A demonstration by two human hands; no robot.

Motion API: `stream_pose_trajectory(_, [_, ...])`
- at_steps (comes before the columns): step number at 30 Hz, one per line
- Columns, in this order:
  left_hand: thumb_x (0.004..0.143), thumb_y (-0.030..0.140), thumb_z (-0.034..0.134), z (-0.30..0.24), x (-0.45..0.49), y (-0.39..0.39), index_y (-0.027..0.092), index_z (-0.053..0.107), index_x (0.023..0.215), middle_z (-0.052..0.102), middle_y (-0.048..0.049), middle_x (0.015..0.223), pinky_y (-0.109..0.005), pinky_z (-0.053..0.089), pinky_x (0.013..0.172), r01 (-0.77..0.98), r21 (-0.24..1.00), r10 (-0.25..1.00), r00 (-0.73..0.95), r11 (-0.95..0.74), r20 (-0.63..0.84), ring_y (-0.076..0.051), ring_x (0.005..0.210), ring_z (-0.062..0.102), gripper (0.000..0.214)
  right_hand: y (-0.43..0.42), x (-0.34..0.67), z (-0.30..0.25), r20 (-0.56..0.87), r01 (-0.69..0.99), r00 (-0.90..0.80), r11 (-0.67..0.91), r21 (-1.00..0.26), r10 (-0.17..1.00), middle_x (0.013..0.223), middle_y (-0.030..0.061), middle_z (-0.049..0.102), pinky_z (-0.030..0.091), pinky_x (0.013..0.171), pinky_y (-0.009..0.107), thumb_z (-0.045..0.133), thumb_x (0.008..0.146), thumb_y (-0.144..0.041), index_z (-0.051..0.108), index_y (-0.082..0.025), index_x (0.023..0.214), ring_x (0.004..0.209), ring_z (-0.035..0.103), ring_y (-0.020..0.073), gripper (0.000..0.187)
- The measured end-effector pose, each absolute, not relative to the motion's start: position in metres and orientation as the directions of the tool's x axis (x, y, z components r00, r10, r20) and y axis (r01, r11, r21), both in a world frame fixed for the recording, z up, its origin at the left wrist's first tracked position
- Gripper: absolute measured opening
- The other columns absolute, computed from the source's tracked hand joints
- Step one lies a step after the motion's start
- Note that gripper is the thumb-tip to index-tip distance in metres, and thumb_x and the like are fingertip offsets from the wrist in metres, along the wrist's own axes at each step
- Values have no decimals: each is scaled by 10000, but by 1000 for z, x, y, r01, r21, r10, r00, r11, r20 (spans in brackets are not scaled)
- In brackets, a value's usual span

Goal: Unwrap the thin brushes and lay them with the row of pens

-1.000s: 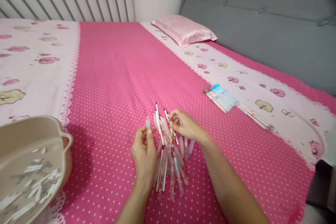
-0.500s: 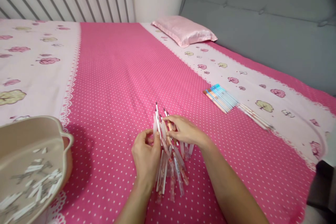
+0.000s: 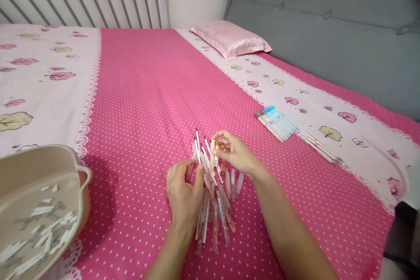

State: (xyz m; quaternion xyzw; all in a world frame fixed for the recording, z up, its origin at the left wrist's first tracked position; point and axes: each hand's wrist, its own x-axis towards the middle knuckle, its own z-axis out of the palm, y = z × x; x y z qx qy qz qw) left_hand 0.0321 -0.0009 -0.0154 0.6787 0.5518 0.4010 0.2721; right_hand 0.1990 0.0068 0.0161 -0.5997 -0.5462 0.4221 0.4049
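A loose heap of pen parts (image 3: 215,210) lies on the pink spread: clear pinkish pen barrels and thin white refills with dark tips. At its left edge rests my left hand (image 3: 184,181), thumb against the pieces and apart from the index finger; its other fingertips are partly hidden. My right hand (image 3: 234,151) is just above the heap's upper right, pinching a short peach-coloured pen barrel (image 3: 212,156). A second peach piece shows beside it under the fingers. Near that hand, a small brown pen part (image 3: 222,175) sits in the heap.
At lower left stands a beige basin (image 3: 83,173) holding several white and grey small pieces (image 3: 49,227). On the right lie a row of blue and peach pen barrels (image 3: 275,123) and a few white refills (image 3: 320,145). A pink pillow (image 3: 231,38) is farther back, by the grey headboard (image 3: 328,39).
My right hand has lifted slightly up and right out of the heap with the peach pen barrel. My left hand has stayed almost in place, shifting slightly right.
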Motion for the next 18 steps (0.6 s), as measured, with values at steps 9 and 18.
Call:
stream_pose_trajectory(9, [853, 331, 540, -14, 35, -4, 190, 630, 1061, 676, -57, 974, -325, 486, 795, 320, 899, 953, 147, -300, 265, -190, 872, 623, 266, 6, 190, 26, 49, 17, -9, 49, -999, 999, 796, -28, 547, 430, 689, 247, 631, 761, -211, 506, -216, 957, 725, 544, 99, 233])
stream_pose_trajectory(18, [857, 348, 543, -13, 37, -6, 204, 620, 1031, 676, -28, 909, -265, 489, 686, 210, 956, 979, 54, -205, 198, -149, 778, 619, 238, 6, 185, 26, 89, 127, 17, 86, -988, 996, 947, 35, 629, 475, 763, 286, 618, 780, -235, 565, -202, 987, 872, 601, 136, 216])
